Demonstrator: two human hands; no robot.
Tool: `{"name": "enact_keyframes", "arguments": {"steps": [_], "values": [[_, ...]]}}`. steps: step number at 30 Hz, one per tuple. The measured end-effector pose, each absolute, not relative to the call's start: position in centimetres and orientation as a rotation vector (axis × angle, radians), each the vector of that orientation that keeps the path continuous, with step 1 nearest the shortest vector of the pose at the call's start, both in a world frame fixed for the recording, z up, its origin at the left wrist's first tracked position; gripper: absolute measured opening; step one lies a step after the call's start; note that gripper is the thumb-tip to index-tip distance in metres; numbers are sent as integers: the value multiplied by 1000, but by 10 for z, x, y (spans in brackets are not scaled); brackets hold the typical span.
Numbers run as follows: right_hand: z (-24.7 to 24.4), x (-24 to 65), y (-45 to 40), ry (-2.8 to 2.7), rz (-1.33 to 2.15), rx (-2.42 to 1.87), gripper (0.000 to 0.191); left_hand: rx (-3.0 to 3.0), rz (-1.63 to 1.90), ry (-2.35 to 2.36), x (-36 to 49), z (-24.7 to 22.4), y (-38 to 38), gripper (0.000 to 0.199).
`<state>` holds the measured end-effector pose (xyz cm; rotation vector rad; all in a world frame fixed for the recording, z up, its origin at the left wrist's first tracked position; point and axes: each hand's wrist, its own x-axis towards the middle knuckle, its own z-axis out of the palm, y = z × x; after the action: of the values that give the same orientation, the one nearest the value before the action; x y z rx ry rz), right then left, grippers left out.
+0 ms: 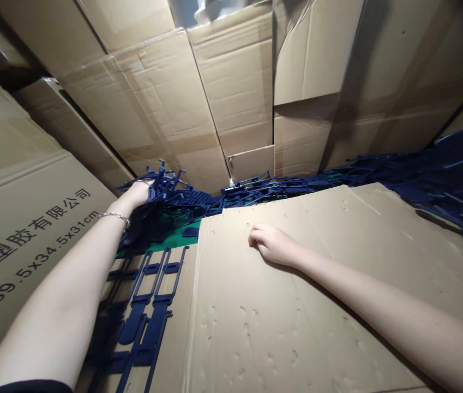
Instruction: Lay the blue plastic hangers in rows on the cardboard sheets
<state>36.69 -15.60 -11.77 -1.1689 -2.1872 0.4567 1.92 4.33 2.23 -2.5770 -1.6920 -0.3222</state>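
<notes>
My left hand point(142, 192), with a chain bracelet at the wrist, reaches into the dark blue plastic parts at the back left. It is closed on a tangled bunch of thin blue plastic parts point(164, 184), which hides most of its fingers. My right hand point(271, 243) rests on a large cardboard sheet point(256, 316), its fingers curled in and nothing visible in them. Left of the sheet, several blue frame-like plastic pieces point(161, 305) lie in rows on cardboard, partly behind my left forearm.
Stacked cardboard boxes point(235, 93) form a wall at the back. A printed carton point(30, 234) stands at the left. Loose blue parts point(439, 174) heap up along the back and right of the sheet. A green surface point(178, 237) shows beneath some parts.
</notes>
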Motion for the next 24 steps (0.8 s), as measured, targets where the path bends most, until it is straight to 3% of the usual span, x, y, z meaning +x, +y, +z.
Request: {"name": "enact_keyframes", "arguments": {"steps": [13,24], "values": [[-114,369,-156,-2220,438,-1147,25,-2690,-273,-1755,103,12,47,20],[-109,368,-156,-2239,458,-1160,25,-2654,-627,-1877,133,15,37,24]]}}
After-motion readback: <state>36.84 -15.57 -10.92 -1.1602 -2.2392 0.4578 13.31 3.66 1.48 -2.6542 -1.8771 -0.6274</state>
